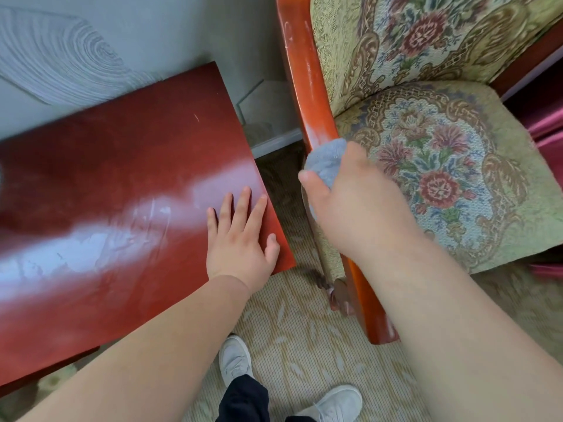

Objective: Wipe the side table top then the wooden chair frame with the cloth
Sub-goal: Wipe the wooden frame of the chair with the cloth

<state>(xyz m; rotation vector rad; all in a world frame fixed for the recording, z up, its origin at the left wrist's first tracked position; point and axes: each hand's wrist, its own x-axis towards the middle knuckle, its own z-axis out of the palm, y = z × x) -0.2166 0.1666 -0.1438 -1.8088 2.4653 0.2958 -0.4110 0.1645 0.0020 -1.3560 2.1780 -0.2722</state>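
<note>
The side table (122, 166) has a glossy dark-red top with pale smears and glare. My left hand (240, 239) lies flat on its near right corner, fingers spread, holding nothing. To the right stands the chair, and its orange-red wooden armrest (307, 86) runs from the top of the view down towards me. My right hand (356, 202) is closed around a light blue fluffy cloth (327, 159) and presses it onto the armrest about halfway along. My right forearm hides the lower stretch of the armrest.
The chair's floral cushions (441, 166) fill the right side. A grey textured wall (76, 62) stands behind the table. A narrow gap of beige patterned carpet (292, 345) separates table and chair, with my grey shoes (234, 359) below. Pink fabric (548, 129) shows at the far right.
</note>
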